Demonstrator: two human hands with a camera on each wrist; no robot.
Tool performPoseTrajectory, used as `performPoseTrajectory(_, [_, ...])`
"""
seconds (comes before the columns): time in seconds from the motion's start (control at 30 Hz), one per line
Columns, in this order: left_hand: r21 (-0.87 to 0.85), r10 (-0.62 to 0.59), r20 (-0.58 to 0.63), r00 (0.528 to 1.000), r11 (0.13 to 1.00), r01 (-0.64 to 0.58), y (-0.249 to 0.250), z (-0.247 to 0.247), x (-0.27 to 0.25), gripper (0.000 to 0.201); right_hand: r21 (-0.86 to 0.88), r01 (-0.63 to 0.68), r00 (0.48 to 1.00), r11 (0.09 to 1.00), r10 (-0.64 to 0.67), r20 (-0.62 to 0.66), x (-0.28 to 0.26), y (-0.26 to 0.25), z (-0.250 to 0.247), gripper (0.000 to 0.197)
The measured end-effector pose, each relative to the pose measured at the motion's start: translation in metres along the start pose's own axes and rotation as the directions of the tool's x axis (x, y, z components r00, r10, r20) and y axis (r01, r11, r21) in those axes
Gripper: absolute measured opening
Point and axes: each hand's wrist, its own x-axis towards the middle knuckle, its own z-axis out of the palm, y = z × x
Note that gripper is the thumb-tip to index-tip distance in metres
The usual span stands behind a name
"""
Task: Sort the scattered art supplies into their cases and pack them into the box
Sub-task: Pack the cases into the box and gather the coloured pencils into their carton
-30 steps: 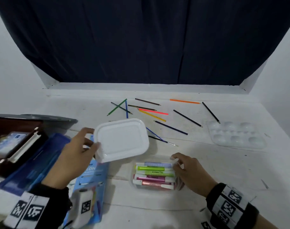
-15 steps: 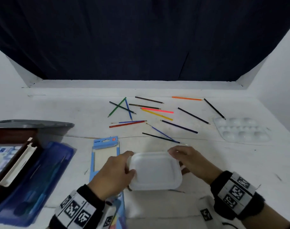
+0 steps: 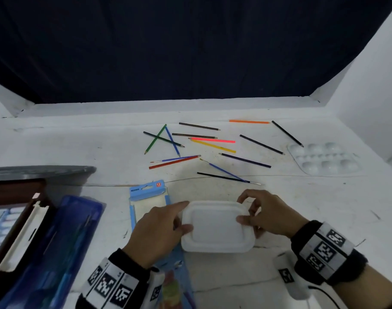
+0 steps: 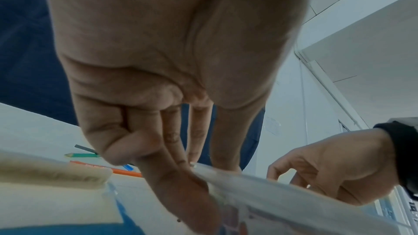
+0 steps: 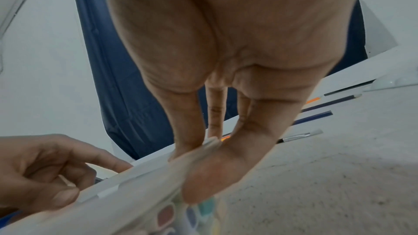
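A white lid point(image 3: 217, 226) lies on the marker container near the table's front edge and hides the markers. My left hand point(image 3: 181, 216) grips the lid's left edge, thumb on top. My right hand point(image 3: 249, 208) pinches the right far corner, thumb on the lid. In the left wrist view my left hand point(image 4: 199, 172) has fingers down the container's side beside the lid's rim point(image 4: 271, 190). The right wrist view has my right hand point(image 5: 203, 153) clamping the lid's rim point(image 5: 135, 185). Several coloured pencils point(image 3: 213, 141) and brushes point(image 3: 226, 177) lie scattered behind.
A clear paint palette point(image 3: 324, 159) sits at the back right. A blue pencil pack point(image 3: 149, 192) lies under my left hand, a blue case point(image 3: 68, 241) left of it. The open brown box point(image 3: 16, 190) stands at the far left beside a grey lid point(image 3: 41, 170).
My left hand brought the raised white lid down onto the marker container. My right hand shifted from the container's side to the lid's right edge.
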Motion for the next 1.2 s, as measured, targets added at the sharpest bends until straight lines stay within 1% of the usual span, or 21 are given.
performPoseTrajectory(0.07, [-0.037, -0.017, 0.014, 1.0, 0.999, 0.018, -0.006, 0.002, 0.002, 0.054, 0.01, -0.016, 1.0, 1.0, 0.016, 0.003, 0.0, -0.001, 0.0, 0.029])
performPoseTrajectory(0.17, [-0.102, -0.04, 0.034, 0.999, 0.994, 0.043, -0.011, 0.003, 0.006, 0.046, 0.013, -0.041, 0.999, 0.999, 0.041, 0.036, 0.002, 0.0, 0.001, 0.029])
performPoseTrajectory(0.27, [-0.139, -0.073, 0.064, 0.995, 0.987, 0.081, -0.01, 0.0, 0.011, 0.04, 0.01, -0.03, 0.998, 0.999, 0.03, 0.05, 0.005, 0.0, -0.001, 0.028])
performPoseTrajectory(0.4, [-0.17, -0.122, 0.081, 0.989, 0.976, 0.134, -0.004, -0.003, 0.011, 0.038, -0.026, 0.029, 0.999, 0.999, -0.03, -0.029, 0.003, -0.001, 0.0, 0.026])
performPoseTrajectory(0.47, [-0.153, -0.141, 0.076, 0.987, 0.977, 0.151, 0.0, -0.003, 0.009, 0.037, -0.006, 0.049, 0.995, 0.999, -0.049, -0.087, -0.001, -0.001, 0.003, 0.026])
performPoseTrajectory(0.5, [-0.135, -0.154, 0.08, 0.985, 0.977, 0.164, 0.002, -0.003, 0.008, 0.036, 0.015, 0.052, 0.994, 0.999, -0.05, -0.096, -0.003, -0.001, 0.003, 0.027])
performPoseTrajectory(0.57, [-0.119, -0.178, 0.091, 0.98, 0.975, 0.189, 0.007, -0.004, 0.007, 0.037, 0.049, 0.036, 0.998, 0.998, -0.034, -0.047, -0.008, -0.001, 0.004, 0.035])
performPoseTrajectory(0.63, [-0.12, -0.193, 0.098, 0.976, 0.972, 0.204, 0.01, -0.004, 0.007, 0.037, 0.024, 0.036, 0.998, 0.999, -0.038, 0.057, -0.017, -0.002, 0.004, 0.053])
performPoseTrajectory(0.67, [-0.107, -0.2, 0.102, 0.975, 0.972, 0.21, 0.012, -0.004, 0.007, 0.037, -0.003, 0.052, 0.994, 0.999, -0.052, 0.095, -0.021, -0.002, 0.003, 0.062])
performPoseTrajectory(0.7, [-0.093, -0.208, 0.105, 0.972, 0.971, 0.218, 0.013, -0.004, 0.007, 0.037, -0.02, 0.072, 0.991, 0.997, -0.069, 0.114, -0.024, -0.002, 0.002, 0.068])
performPoseTrajectory(0.83, [-0.108, -0.241, 0.104, 0.965, 0.962, 0.252, 0.014, -0.004, 0.008, 0.038, -0.035, 0.098, 0.99, 0.995, -0.094, 0.11, -0.018, 0.001, 0.0, 0.067])
performPoseTrajectory(0.93, [-0.135, -0.251, 0.105, 0.962, 0.955, 0.263, 0.012, -0.004, 0.008, 0.039, -0.02, 0.07, 0.99, 0.997, -0.067, 0.127, -0.011, 0.001, 0.003, 0.063])
performPoseTrajectory(1.03, [-0.157, -0.253, 0.109, 0.961, 0.951, 0.268, 0.015, -0.005, 0.008, 0.039, -0.025, 0.035, 0.987, 0.999, -0.03, 0.158, -0.006, -0.001, 0.003, 0.064])
performPoseTrajectory(1.2, [-0.178, -0.258, 0.135, 0.957, 0.944, 0.279, 0.022, -0.008, 0.004, 0.037, 0.011, 0.018, 0.989, 1.0, -0.019, 0.148, -0.005, 0.002, 0.002, 0.065])
